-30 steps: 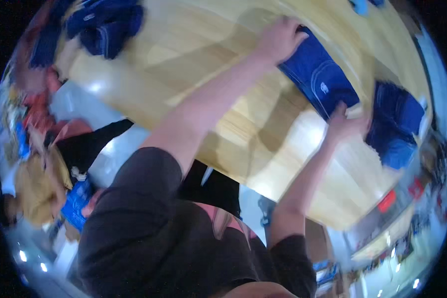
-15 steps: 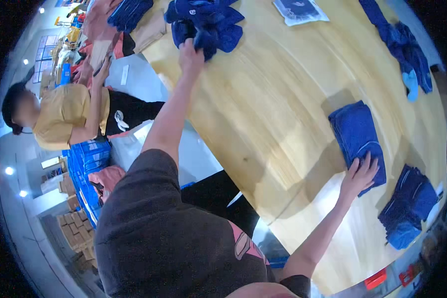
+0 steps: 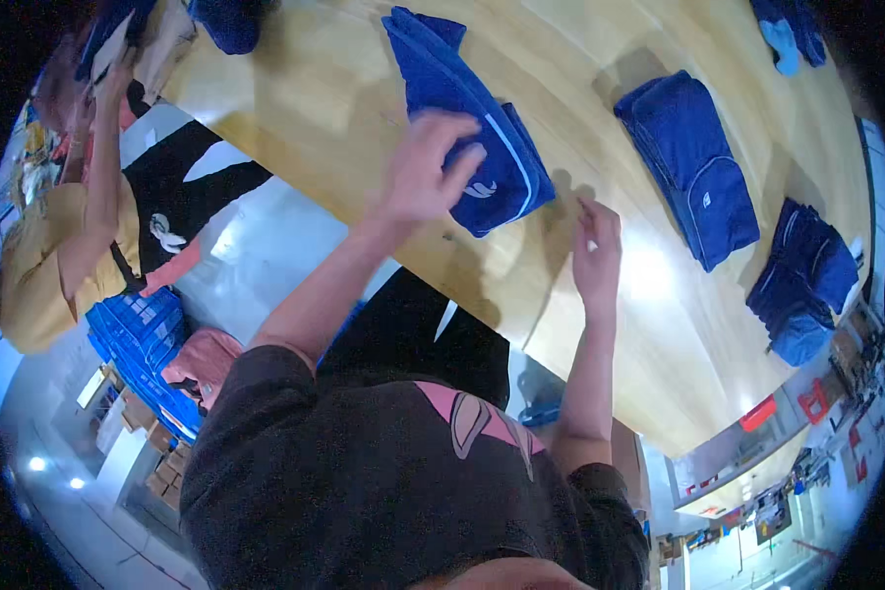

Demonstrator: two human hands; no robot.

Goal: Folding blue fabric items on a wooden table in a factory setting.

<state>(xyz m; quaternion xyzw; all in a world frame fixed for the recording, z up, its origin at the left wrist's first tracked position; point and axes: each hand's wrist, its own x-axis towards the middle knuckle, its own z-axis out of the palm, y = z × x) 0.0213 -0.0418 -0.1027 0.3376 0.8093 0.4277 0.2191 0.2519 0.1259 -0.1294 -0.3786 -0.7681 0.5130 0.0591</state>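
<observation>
The left hand (image 3: 425, 169) drew a dark blue folded garment with white piping (image 3: 470, 128) from the far pile toward the wooden table's (image 3: 659, 324) near edge, while the right hand (image 3: 597, 251) left the folded blue garment (image 3: 693, 165) and lifted beside it.

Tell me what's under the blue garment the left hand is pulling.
The wooden table lies under the blue garment. The left hand covers its near edge, so anything beneath that part is hidden.

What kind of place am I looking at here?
Probably a garment packing workshop: blue folded garments lie along a long wooden table, with a blue crate and cardboard boxes on the floor.
</observation>
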